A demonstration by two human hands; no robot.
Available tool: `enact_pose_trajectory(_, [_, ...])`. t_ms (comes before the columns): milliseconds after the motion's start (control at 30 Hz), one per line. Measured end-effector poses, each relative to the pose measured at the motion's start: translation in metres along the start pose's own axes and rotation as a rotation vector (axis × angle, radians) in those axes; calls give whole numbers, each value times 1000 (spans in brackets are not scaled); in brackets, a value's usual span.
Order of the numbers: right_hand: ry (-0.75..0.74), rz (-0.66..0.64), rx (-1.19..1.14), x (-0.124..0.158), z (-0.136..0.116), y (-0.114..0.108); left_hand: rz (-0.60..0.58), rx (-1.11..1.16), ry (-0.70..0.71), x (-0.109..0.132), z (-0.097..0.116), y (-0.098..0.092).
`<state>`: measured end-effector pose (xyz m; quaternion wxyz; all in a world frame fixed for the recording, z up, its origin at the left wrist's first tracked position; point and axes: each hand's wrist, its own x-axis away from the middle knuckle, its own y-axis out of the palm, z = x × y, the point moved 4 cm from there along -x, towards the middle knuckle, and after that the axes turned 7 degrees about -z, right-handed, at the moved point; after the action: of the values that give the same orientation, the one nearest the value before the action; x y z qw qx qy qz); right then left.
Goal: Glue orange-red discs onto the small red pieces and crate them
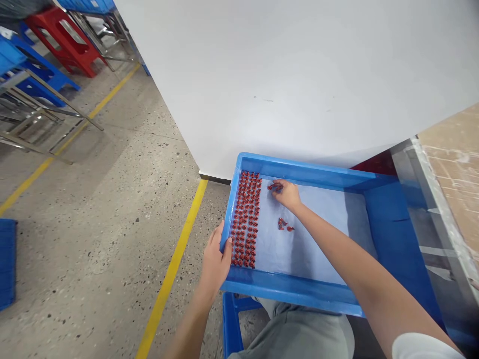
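Dozens of small red parts point(245, 219) were seen from the head camera, packed in tight rows along the left end of a blue plastic tray point(299, 169), and on they ran from the far wall to the near wall! A pale blue liner point(314, 239) was laid across the tray floor beneath them. Over to the right hand point(287, 195): its grip was closed, fingertips pinched together on a single red part point(275, 187), just beside the rows. Two loose red pieces point(285, 226) were spotted on the liner, a little nearer the camera than that hand and apart from the rows. The left hand point(216, 259) was clamped on the tray's left wall, its grip wrapped over the rim. Beneath the tray, a blue stool frame point(230, 324) and a grey trouser leg point(299, 334) were caught in view, and a white sleeve point(422, 346) was seen at the right arm. Beyond the tray, a broad white panel point(284, 85) filled the upper frame. To the left, a yellow floor line point(172, 269) was painted across speckled concrete point(93, 249), with a red stool point(63, 42) and blue stools point(33, 65) set further off!
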<state>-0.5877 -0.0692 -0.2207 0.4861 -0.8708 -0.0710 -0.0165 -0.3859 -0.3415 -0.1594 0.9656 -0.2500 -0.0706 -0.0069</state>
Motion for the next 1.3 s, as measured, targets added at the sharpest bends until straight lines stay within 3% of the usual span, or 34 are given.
enact_pose_trajectory(167, [47,23,-23,3,3,8,1,16,-8,0,0,0])
enact_pose_trajectory(500, [123,108,-46,-21,-5,14,-6,24,-18,0,-2,0])
enact_pose_trajectory(1300, [113,146,-96,-38,-14,24,-24,40,-24,0,-4,-1])
